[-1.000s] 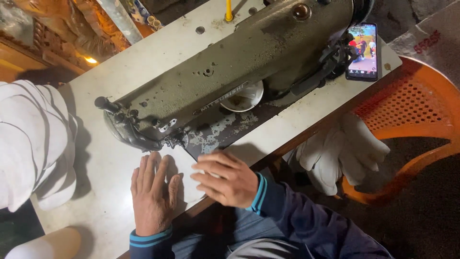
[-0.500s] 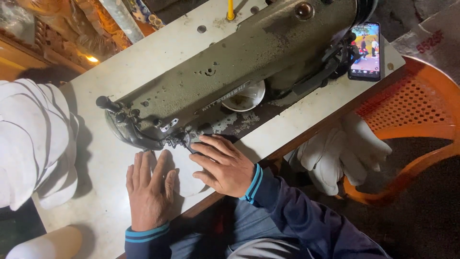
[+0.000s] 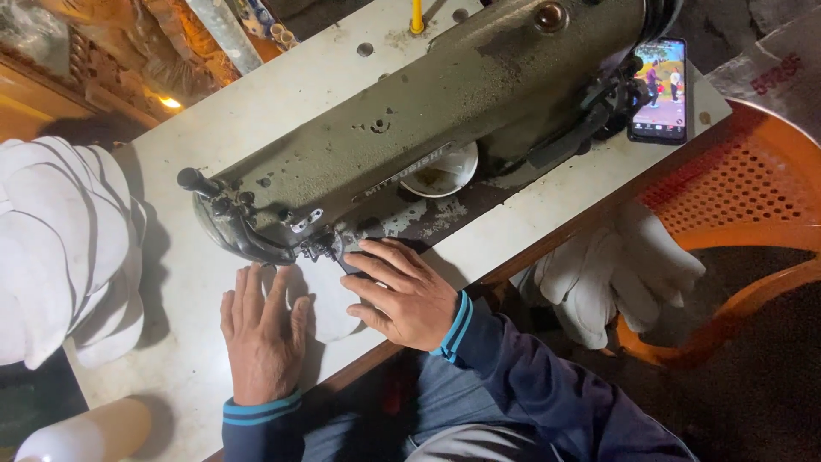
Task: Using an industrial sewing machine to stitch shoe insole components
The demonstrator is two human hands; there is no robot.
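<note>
White fabric piece (image 3: 329, 299) flat on the pale table (image 3: 547, 184), just in front of the needle end of the olive-green sewing machine (image 3: 410, 145) and mostly covered by two hands. Left hand (image 3: 261, 338) spread flat, palm down, fingers extended toward the machine, pressing on the left part of the cloth — no grasp, just resting weight. Right hand (image 3: 402, 291) also open and flat on the cloth, fingers angled leftward with the tips close under the presser foot area (image 3: 329, 248); nothing clenched. Both wrists in dark blue sleeves with light blue striped cuffs.

Behind the machine arm, a small white bowl (image 3: 445, 171) tucked partly under the body. At the far right of the table, a smartphone (image 3: 658, 90) with a lit screen, lying beside the handwheel end. Yellow spool pin (image 3: 416, 15) upright at the top edge.

To the left, a big stack of white fabric (image 3: 56, 248) piled over the table edge. To the right, below the table — a bundle of white cloth pieces (image 3: 620, 274) hanging against an orange plastic chair (image 3: 744, 214).
</note>
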